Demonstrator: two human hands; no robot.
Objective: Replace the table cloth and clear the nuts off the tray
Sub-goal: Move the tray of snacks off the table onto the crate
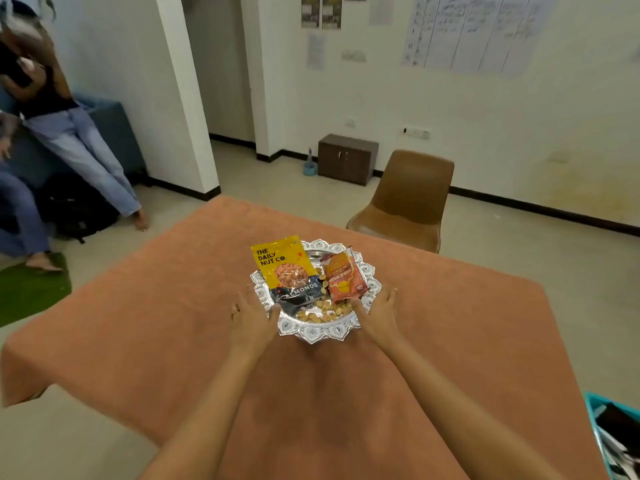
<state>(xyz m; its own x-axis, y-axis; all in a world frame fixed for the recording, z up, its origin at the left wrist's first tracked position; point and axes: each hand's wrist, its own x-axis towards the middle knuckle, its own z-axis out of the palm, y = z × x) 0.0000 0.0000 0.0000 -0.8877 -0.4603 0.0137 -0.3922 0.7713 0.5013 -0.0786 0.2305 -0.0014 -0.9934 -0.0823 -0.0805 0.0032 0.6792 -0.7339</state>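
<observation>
Left hand and right hand grasping the silver tray at opposite sides, thumbs over the rim. Between them, on the tray: loose nuts nearest the wrists, a yellow almond packet past the left fingers, an orange packet past the right thumb. Beneath tray and forearms, the orange table cloth, spread flat.

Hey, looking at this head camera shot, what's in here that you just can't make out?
Head view:
The table under the orange cloth: fully covered.
Middle of the tray: hidden by the almond packet and the orange packet.
Whether the left hand and right hand grip or only touch the tray: unclear.
Writing on the wall charts: too small, blurred.
The blue bin: cut off by the right edge.
</observation>
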